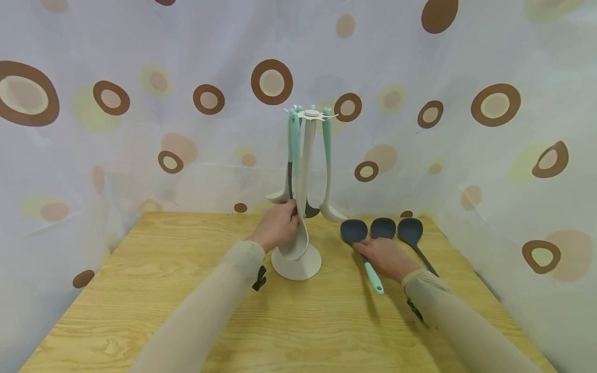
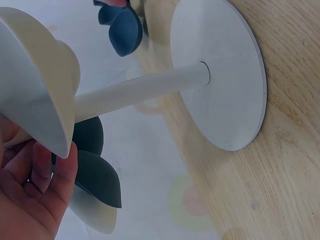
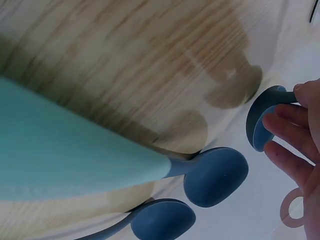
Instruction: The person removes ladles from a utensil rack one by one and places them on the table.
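In the head view a white stand (image 1: 304, 171) holds several hanging utensils with mint handles, white and dark. The left hand (image 1: 278, 224) is at the lower part of these, its fingers curled at the neck of the front white ladle (image 1: 296, 246). The left wrist view shows fingertips against the ladle's bowl (image 2: 37, 65); the grip is partly hidden behind it. To the right of the stand, the right hand (image 1: 384, 256) pinches the dark neck of a slotless dark spoon (image 1: 354, 230) with a mint handle (image 1: 373, 280); its handle end is raised above the table.
Two more dark spoons lie to the right, the middle one (image 1: 383, 227) partly behind the right hand and the outer one (image 1: 410, 230) beside it. The stand's round base (image 1: 298, 269) rests on the wooden table (image 1: 186, 243). A patterned curtain (image 1: 224, 145) hangs behind.
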